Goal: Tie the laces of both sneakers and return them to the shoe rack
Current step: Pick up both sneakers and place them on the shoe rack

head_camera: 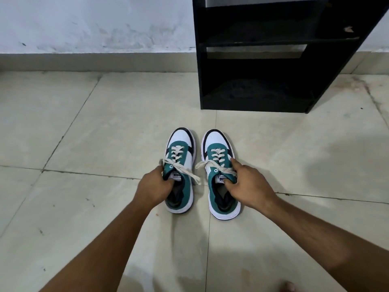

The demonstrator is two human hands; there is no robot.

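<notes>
Far left is bare tiled floor (pixel 84 127) and a stained white wall (pixel 94 24), nothing on them. Left hand (pixel 154 187) comes in from bottom left, forearm cut by the frame edge; it is clamped on the collar of the left sneaker (pixel 181 171), fingers tucked down inside the opening and hidden, thumb on the outer side by the laces. Left sneaker is teal, white and black, sits flat on the floor, toe pointing away toward the rack; its cream laces (pixel 179 163) look tied in a loose bow, one end trailing right over the side, knot itself hard to read. Right sneaker (pixel 219 175) stands just beside it, parallel, a narrow strip of floor between, laces also bowed with a loop hanging left. Right hand (pixel 250 186) grips the right sneaker's collar from the outer side: thumb tip inside the opening near the tongue label, index finger stretched along the upper, other fingers hidden behind the shoe. Tongue labels too small to read. Shoe rack (pixel 263 91), black, stands beyond the sneakers at upper right against the wall, its top cut off; shelves dark, contents cannot be made out. A toe (pixel 287 286) shows at the bottom edge, mostly cropped.
</notes>
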